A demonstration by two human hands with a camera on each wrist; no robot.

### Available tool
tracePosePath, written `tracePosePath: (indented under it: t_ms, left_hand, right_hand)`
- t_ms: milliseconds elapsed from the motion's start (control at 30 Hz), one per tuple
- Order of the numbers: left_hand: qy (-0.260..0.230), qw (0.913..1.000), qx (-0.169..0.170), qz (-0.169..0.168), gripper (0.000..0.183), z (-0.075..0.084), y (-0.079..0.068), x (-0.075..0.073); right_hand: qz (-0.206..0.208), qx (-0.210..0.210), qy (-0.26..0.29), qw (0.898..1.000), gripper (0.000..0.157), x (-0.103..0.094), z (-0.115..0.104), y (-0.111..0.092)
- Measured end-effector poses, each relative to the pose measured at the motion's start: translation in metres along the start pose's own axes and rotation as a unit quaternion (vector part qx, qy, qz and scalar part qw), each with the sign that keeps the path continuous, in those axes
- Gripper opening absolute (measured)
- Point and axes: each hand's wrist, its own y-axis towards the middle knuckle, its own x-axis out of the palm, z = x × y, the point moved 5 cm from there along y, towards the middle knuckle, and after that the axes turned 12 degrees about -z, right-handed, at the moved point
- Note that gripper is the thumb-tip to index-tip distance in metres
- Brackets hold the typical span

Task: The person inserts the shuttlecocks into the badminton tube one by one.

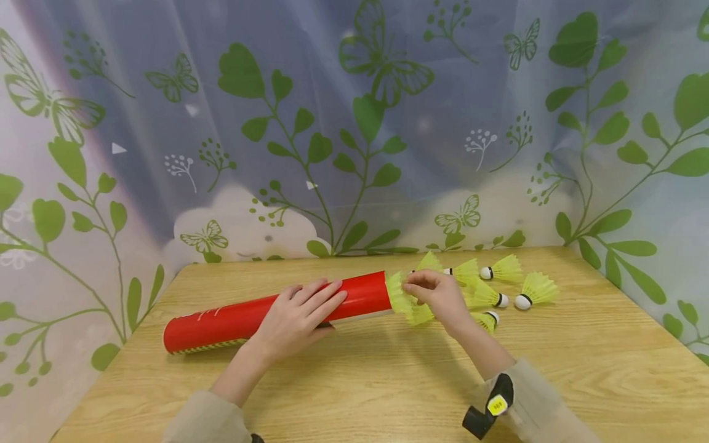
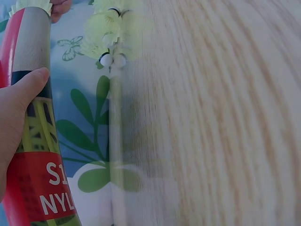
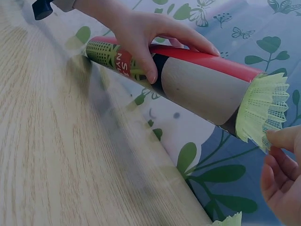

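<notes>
A red shuttlecock tube (image 1: 232, 320) lies slanted over the table, its mouth toward the right. My left hand (image 1: 301, 314) grips it near the middle, fingers over the top and thumb along the near side, as the left wrist view shows. From the mouth sticks a yellow nylon shuttlecock (image 3: 263, 106), skirt outward, its cork inside the tube and hidden. With thumb and fingertips my right hand (image 1: 440, 298) pinches the rim of that skirt. In the right wrist view the right hand's fingers are curled at the skirt's edge.
Several loose yellow shuttlecocks lie on the wooden table (image 1: 354, 394) beyond and right of my right hand, among them one shuttlecock (image 1: 537, 290) farthest right. A patterned curtain (image 1: 354, 154) hangs behind the table's back edge.
</notes>
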Motion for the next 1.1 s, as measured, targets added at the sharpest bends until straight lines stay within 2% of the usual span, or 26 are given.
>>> tracePosePath:
  t_ms: [200,567,900,1100]
  left_hand:
    - [-0.002,1.0,-0.002,0.002,0.082,0.0,0.0,0.0]
    - [-0.009,0.9999,-0.005,0.001,0.073,-0.001,0.0,-0.001]
    - [-0.016,0.9998,-0.009,0.005,0.078,-0.002,0.001,-0.003]
    - [-0.017,0.9997,-0.009,0.012,0.066,-0.003,0.001,-0.002]
  right_hand:
    - [0.001,0.013,-0.035,0.999,0.017,-0.002,0.002,-0.002]
    - [0.038,0.031,-0.007,0.999,0.017,0.006,0.0,0.0]
    - [0.053,0.017,0.0,0.998,0.014,0.019,-0.003,0.004]
    - [0.066,0.019,-0.008,0.998,0.013,0.025,-0.004,0.005]
